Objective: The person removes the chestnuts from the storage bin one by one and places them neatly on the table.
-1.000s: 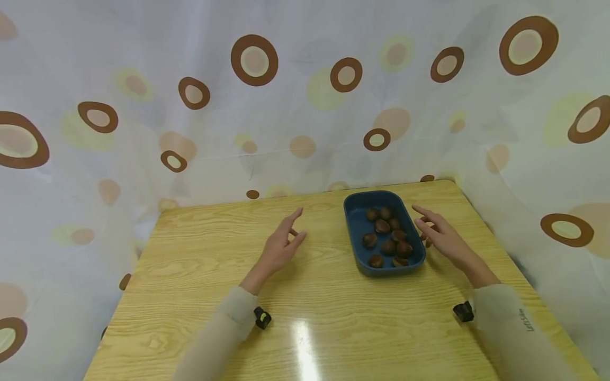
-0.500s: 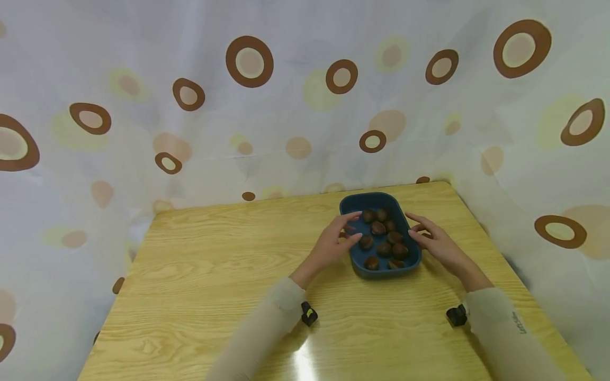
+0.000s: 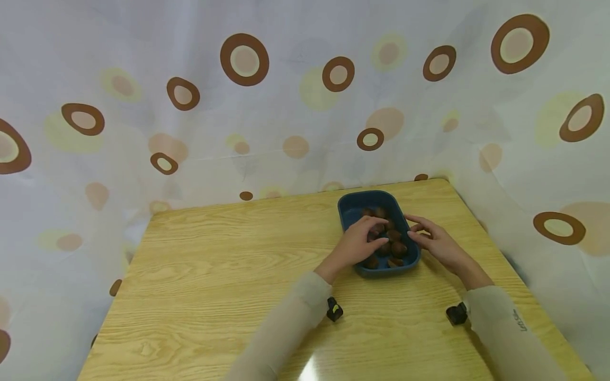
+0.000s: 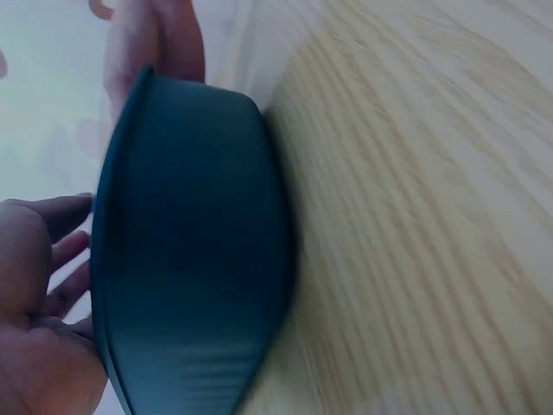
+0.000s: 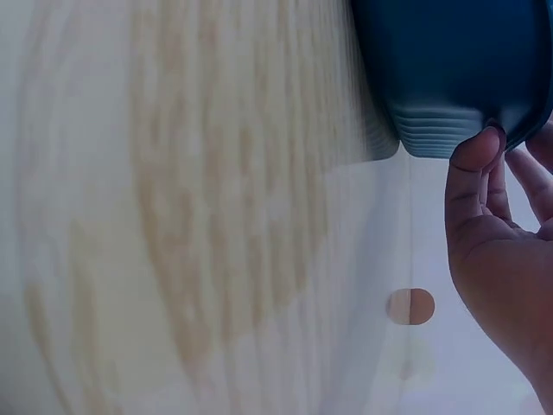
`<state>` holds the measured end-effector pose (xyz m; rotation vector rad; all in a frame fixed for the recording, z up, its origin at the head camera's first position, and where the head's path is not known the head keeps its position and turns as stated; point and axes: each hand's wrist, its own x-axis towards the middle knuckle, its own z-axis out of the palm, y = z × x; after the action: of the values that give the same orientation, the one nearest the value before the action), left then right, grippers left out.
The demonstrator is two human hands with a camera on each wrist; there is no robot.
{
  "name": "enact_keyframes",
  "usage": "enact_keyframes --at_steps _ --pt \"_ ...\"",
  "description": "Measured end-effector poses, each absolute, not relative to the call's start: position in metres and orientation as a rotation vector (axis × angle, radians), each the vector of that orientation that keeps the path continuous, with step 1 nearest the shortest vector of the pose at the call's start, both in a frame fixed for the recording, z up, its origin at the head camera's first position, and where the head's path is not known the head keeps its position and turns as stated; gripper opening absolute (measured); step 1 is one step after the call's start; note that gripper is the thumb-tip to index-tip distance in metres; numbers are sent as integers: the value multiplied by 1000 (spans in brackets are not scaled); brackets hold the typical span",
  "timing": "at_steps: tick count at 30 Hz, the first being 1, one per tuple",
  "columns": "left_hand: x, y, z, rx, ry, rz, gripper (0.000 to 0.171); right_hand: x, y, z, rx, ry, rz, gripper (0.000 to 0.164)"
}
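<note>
A dark blue rectangular tub (image 3: 388, 272) stands on the wooden table, holding several brown chestnuts (image 3: 399, 249). My left hand (image 3: 355, 244) reaches over the tub's left rim, thumb and fingers spread apart above the chestnuts and hiding some of them. In the left wrist view, the left hand (image 4: 39, 294) shows beyond the tub's rim, its fingers apart. My right hand (image 3: 443, 246) is at the tub's right side, index finger stretched along the rim. The right wrist view has the right thumb (image 5: 478, 149) touching the tub's outer wall (image 5: 449, 69).
The light wood table (image 3: 214, 264) extends to the left and in front of the tub. A patterned white curtain (image 3: 286, 106) hangs behind it and at both sides. A small black device (image 3: 334, 310) sits at the left cuff, and another black device (image 3: 456, 314) at the right cuff.
My left hand has moved right, from above the table to inside the tub's outline over the chestnuts. My right hand has come slightly closer and now touches the tub's right side.
</note>
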<state>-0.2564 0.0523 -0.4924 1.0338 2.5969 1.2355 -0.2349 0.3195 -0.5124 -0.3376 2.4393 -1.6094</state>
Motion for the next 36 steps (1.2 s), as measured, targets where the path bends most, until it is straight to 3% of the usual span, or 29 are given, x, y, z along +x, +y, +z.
enact_keyframes --at_steps 21,36 --pt "-256 88 -503 676 2422 1300 39 -237 317 -515 -308 2323 -1664 63" --pt "-259 95 -501 843 2554 961 34 -239 322 -517 -317 2311 -1671 62"
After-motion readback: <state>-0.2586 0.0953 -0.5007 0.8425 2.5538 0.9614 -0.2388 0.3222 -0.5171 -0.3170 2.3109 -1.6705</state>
